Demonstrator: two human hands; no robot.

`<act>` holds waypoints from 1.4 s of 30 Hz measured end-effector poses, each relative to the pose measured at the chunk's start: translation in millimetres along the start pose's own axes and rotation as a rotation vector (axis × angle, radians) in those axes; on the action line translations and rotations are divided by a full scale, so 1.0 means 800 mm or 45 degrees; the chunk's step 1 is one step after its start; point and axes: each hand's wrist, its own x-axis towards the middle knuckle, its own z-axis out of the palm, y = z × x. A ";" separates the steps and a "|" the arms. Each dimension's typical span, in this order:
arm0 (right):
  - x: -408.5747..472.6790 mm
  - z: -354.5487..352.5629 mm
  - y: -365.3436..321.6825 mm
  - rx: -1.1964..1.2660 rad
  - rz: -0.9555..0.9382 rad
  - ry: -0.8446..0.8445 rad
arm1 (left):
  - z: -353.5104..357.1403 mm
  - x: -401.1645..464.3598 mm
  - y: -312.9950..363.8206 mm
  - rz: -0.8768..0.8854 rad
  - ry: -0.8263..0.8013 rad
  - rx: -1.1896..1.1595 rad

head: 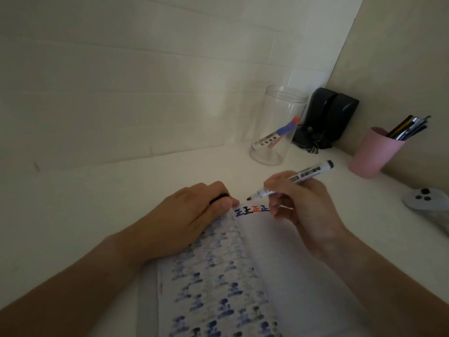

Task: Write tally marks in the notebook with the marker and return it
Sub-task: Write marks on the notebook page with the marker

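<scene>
Setting: dim corner of a white desk [102,195], with pale walls meeting behind it.
Notebook [279,268]: lies open on the desk near the person; the left page is covered with faint blue-grey marks, the right page mostly blank.
Tally marks [251,210]: a short row in blue, black and red along the top edge of the right page, between the two hands.
Right hand [298,205]: fingers closed around the marker [294,180] in a writing grip, resting at the page's upper right.
Marker position: uncapped black tip points down-left, poised just above the row of marks and a little beyond the top edge; whether it touches the paper cannot be told. Its rear end slants up to the right, past the knuckles.
Left hand [192,220]: lies palm down on the top of the left page, fingers curled around a small black object [218,199], probably the cap.
Clear jar [277,127]: stands behind the notebook, holding red and blue markers.
Pink cup [371,154]: to the right, filled with pens.
Black device [328,117]: in the corner, between jar and cup.
</scene>
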 end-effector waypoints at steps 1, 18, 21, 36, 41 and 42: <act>-0.001 0.003 0.009 -0.040 0.006 -0.006 | 0.000 0.000 -0.002 0.010 -0.006 0.006; -0.010 0.000 0.040 -0.358 -0.222 -0.032 | -0.004 0.000 -0.007 0.121 -0.075 0.127; -0.007 -0.002 0.043 -0.380 -0.199 0.039 | -0.005 0.000 -0.006 0.120 -0.079 0.113; -0.008 -0.002 0.040 -0.321 -0.175 0.018 | -0.004 -0.001 -0.006 0.109 -0.090 0.119; -0.009 -0.002 0.039 -0.258 -0.185 0.024 | -0.004 -0.001 -0.008 0.086 -0.092 0.118; -0.010 -0.002 0.038 -0.250 -0.188 0.000 | -0.003 0.000 -0.008 0.089 -0.095 0.125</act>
